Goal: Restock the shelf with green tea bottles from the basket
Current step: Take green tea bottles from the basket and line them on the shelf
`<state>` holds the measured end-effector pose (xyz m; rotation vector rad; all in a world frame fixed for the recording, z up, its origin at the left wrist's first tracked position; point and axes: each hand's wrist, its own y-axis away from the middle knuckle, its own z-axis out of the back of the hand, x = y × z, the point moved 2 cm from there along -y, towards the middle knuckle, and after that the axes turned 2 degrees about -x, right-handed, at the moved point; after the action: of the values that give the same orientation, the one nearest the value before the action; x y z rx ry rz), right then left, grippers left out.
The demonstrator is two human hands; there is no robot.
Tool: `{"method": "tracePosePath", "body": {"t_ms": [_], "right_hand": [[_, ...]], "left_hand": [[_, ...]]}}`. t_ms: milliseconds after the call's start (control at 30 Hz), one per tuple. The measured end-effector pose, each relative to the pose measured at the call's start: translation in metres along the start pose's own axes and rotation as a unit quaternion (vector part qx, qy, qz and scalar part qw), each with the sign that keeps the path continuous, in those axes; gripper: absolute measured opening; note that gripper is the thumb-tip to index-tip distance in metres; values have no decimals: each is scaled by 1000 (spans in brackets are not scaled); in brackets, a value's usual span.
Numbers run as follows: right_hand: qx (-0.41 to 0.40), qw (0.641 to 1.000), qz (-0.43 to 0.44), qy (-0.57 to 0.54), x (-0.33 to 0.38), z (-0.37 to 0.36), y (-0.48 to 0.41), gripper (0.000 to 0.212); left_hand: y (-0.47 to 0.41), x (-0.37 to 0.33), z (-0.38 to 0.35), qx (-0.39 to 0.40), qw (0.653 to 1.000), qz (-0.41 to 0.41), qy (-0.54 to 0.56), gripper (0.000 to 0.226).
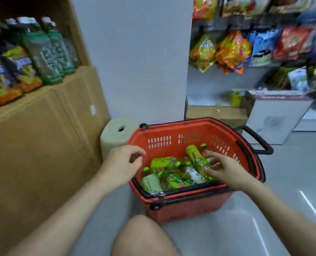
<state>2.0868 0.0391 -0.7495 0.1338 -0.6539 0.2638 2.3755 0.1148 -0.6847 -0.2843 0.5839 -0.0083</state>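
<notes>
Since the propped green tea bottle (195, 157) lies right under your right hand (225, 170) — long axis slanting far-left to near-right — grab it w/ that hand; its fingers are spread over it, not closed yet. Left hand (124, 161) hangs loosely curled, empty, by the basket (172, 126) rim — nearer the shelf (76, 78).

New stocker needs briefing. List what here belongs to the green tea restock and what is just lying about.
For the job: green tea bottles, red basket, shelf on the left, left hand, right hand.
Lying about: beige stool, hanging snack bags, cardboard box, white box.
</notes>
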Motion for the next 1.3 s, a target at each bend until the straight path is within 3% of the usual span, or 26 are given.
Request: {"method": "tracePosePath", "body": {"t_ms": [267, 433, 533, 633, 733, 833, 900, 967, 1000, 1067, 1100, 1167, 1300], "right_hand": [[115, 990, -40, 70, -63, -53, -106, 83], [256, 953, -60, 149, -61, -115, -157, 79], [265, 924, -63, 269, -76, -138, -178, 75], [228, 921, -44, 313, -79, -139, -189, 50], [164, 965, -27, 204, -70, -124, -190, 47], [87, 994, -24, -61, -58, -94, -191, 72], [129, 950, -38, -283, -54, -85, -192, 79], [172, 902, -70, -390, -58, -87, -194, 62], [155, 893, -92, -412, -61, -89, -194, 50], [42, 935, -160, -315, -81, -90, -200, 48], [1, 963, -201, -177, -97, -92, -203, 58], [34, 961, -261, 84, -118, -101, -203, 83], [96, 942, -238, 214, -122, -137, -190, 110]], "left_hand": [[-65, 19, -120, 102, 994, 21, -33, 37], [-97, 40, -184, 274, 959, 30, -67, 47], [-111, 40, -217, 330, 942, 60, -32, 54], [-117, 46, -242, 343, 934, 101, 0, 65], [-108, 63, -259, 340, 926, 159, 29, 90], [-105, 62, -263, 325, 907, 214, 160, 108], [-110, 55, -261, 258, 902, 220, 266, 94], [-112, 56, -256, 153, 916, 231, 290, 72], [-112, 60, -253, 118, 928, 229, 268, 66], [-110, 67, -248, 81, 942, 235, 225, 61], [-110, 71, -247, 71, 940, 249, 223, 60], [-111, 72, -246, 54, 931, 273, 236, 58], [-110, 70, -246, 48, 935, 265, 231, 61]]}}
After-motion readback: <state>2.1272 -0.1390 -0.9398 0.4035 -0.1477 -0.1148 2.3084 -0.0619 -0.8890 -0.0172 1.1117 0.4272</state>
